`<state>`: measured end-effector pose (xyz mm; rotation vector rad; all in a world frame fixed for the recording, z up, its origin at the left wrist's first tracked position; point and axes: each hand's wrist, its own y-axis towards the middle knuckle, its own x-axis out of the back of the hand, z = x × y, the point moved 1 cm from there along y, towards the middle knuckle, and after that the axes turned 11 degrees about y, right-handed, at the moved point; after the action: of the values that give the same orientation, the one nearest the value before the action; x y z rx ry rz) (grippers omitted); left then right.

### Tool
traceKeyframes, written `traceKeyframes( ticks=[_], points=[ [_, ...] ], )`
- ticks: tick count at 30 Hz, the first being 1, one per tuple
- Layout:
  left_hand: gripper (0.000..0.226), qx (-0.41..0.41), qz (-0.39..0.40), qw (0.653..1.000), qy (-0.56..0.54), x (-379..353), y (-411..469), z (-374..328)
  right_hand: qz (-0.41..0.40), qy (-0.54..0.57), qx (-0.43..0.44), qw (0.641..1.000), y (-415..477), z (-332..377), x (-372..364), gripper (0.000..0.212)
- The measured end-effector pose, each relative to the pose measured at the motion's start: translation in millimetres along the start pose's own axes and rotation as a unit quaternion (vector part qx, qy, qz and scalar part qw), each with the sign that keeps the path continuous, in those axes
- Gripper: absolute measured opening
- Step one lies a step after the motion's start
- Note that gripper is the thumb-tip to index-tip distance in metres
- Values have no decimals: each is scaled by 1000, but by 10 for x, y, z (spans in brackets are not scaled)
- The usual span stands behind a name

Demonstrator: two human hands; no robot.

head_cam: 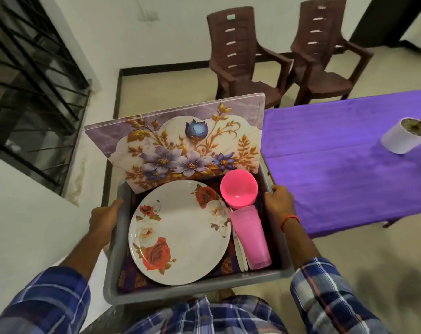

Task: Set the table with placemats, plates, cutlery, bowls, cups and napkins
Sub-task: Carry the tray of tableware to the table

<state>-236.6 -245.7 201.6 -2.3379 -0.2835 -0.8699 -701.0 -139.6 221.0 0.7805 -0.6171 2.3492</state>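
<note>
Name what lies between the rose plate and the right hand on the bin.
Head view: between the plate and the right hand sit the pink bowl, a pink cup lying on its side, and the wall of the bin.

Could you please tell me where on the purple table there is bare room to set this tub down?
The purple-covered table is bare from its left edge, beside the tub, across to the white pot at the right. The tub itself is crowded: plate, pink bowl, pink cups and placemats fill it.
</note>
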Motion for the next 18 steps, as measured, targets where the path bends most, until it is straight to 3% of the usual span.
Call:
traceKeyframes(
  ticks=[9,18],
  points=[
    [74,-80,86,993,23,-181,-191,-340,-105,53,-76,990,-768,-456,510,11],
    [65,-141,159,975,63,-470,-412,-401,-192,124,-183,956,-1916,-981,749,13]
  ],
)
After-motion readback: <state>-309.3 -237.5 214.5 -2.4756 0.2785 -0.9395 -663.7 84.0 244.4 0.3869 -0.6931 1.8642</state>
